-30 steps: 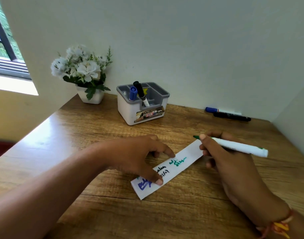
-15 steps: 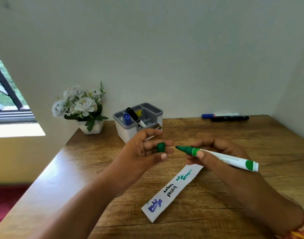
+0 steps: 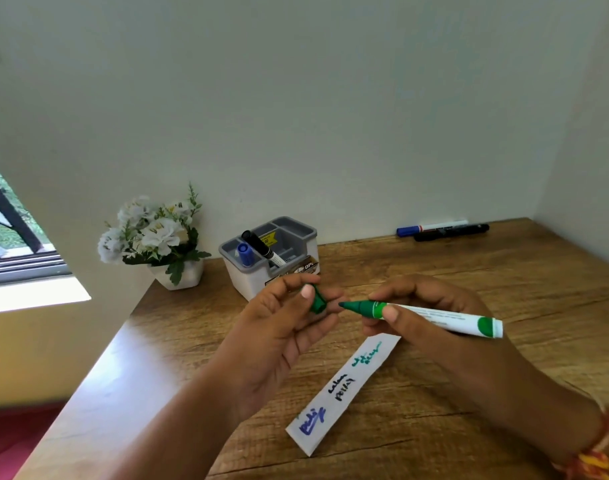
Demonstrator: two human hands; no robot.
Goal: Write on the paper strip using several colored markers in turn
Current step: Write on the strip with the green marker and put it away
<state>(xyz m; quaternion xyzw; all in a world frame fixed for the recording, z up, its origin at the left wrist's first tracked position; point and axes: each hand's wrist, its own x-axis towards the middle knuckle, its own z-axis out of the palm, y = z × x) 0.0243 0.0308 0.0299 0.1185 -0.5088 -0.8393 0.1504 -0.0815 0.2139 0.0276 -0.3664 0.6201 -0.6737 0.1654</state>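
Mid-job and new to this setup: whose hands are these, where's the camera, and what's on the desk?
No machine here: these are a person's bare hands, seen from one camera worn on their head, looking down. The left hand pinches a green cap. The right hand holds the uncapped green marker, tip toward the cap. Below them a paper strip lies on the wooden table, bearing blue, black and green writing. Behind stand a marker holder and a flower pot. A blue-capped marker and a black marker lie by the wall.
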